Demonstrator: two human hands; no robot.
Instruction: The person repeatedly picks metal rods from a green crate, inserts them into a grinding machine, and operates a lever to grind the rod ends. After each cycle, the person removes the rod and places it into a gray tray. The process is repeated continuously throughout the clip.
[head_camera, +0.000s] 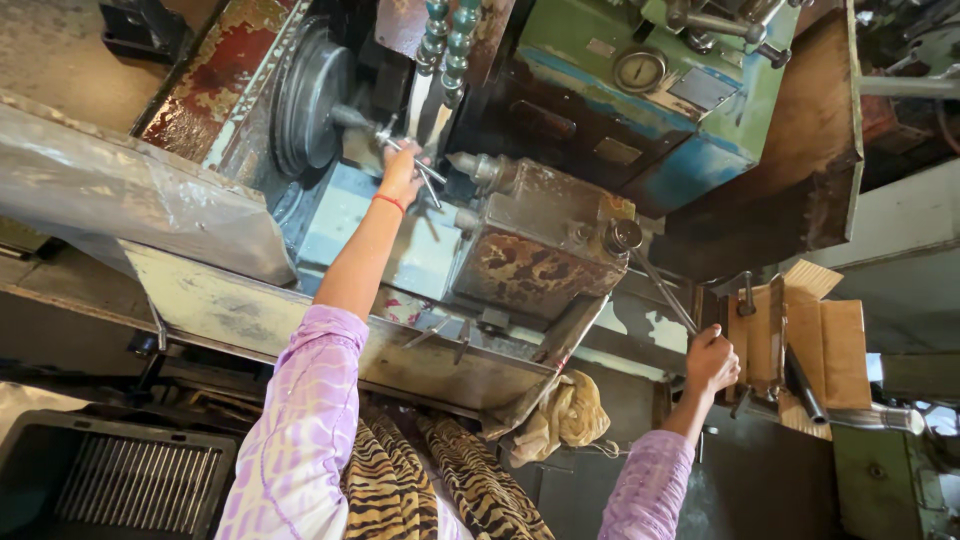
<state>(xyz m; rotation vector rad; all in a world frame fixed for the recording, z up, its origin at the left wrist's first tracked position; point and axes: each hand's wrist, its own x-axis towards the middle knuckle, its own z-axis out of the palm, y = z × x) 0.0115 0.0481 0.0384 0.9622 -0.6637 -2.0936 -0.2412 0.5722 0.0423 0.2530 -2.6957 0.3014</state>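
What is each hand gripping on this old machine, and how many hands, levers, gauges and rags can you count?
Hands: 2, left hand on thin steel rod, right hand on long metal lever
Levers: 1
Round dial gauges: 1
Yellowish cloth rags: 1
Total: 5

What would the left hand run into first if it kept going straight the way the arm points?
Probably the thin metal rod at the left hand, which its fingers seem already to touch; just beyond sits the round steel chuck. Depth is hard to judge from above.
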